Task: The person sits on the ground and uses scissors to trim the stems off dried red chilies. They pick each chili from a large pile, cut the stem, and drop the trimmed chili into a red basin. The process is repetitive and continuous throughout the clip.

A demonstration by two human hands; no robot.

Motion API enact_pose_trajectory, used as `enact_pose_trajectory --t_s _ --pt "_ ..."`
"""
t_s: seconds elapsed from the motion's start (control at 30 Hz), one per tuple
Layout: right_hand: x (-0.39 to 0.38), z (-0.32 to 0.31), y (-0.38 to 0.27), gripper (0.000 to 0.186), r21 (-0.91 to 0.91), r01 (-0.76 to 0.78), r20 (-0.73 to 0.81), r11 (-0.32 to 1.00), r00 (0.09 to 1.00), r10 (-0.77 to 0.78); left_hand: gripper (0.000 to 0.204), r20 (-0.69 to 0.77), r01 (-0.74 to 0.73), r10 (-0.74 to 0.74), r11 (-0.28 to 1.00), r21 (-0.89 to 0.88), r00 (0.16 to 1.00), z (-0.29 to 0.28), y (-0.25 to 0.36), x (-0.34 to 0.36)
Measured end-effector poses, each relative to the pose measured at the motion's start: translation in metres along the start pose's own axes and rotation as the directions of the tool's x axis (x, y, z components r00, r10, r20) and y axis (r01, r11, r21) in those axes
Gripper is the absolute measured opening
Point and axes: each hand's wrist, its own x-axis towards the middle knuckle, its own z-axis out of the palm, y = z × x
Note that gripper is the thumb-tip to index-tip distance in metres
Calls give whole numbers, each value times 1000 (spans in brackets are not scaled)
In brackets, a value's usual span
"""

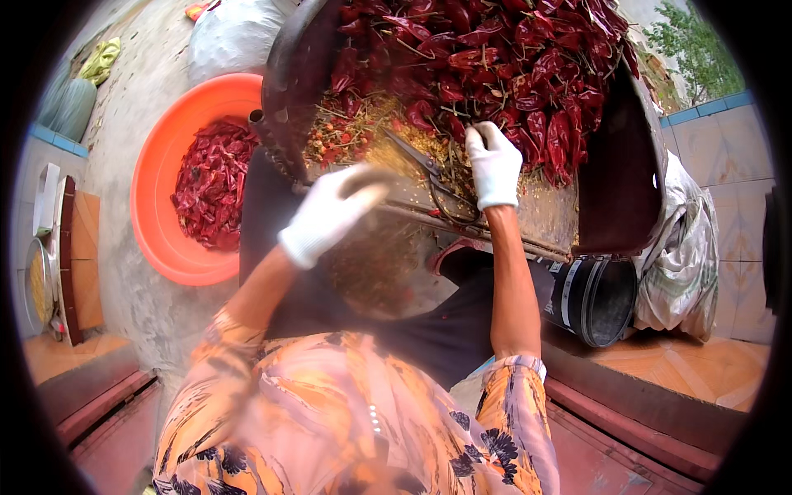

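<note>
Dried red chillies (511, 74) with stems lie heaped in a dark cart bed in front of me. My right hand (495, 165), in a white glove, is closed at the near edge of the heap, its fingertips pinched on a dried chilli (454, 125). Left of it, a pair of dark scissors (431, 167) rests on the bed among yellow seeds (396, 157) and bits of stem. Nearer to me, my left hand (340, 206), also gloved in white, is over the cart's left front edge; motion smears its fingers, so its grip is unclear.
An orange basin (153, 181) of red chilli pieces (216, 186) stands on the floor at left. Behind it sits a pale full sack (235, 41). To the right are a black bucket (606, 301) lying on its side and a white woven sack (681, 247).
</note>
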Motion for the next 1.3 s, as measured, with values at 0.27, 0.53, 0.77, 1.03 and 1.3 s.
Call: enact_pose_trajectory --t_s 0.27,0.53,0.77,1.03,1.3 --pt "-21 -15 -6 15 257 -172 91 951 984 153 42 -40 89 -142 792 -604 989 56 -20 70" --pt "-39 -31 -43 20 353 -568 634 743 729 256 34 163 175 -77 629 -758 984 57 -28 83" --pt "-39 -42 -30 25 356 -548 741 757 659 129 24 103 176 -146 677 -715 984 66 -32 80" --pt "-44 -55 -30 25 139 -490 906 861 414 89 35 -25 -244 299 823 513 954 83 -1 97" --pt "-36 -94 -8 30 112 -604 886 789 421 196 27 195 -394 375 583 710 906 90 -14 114"
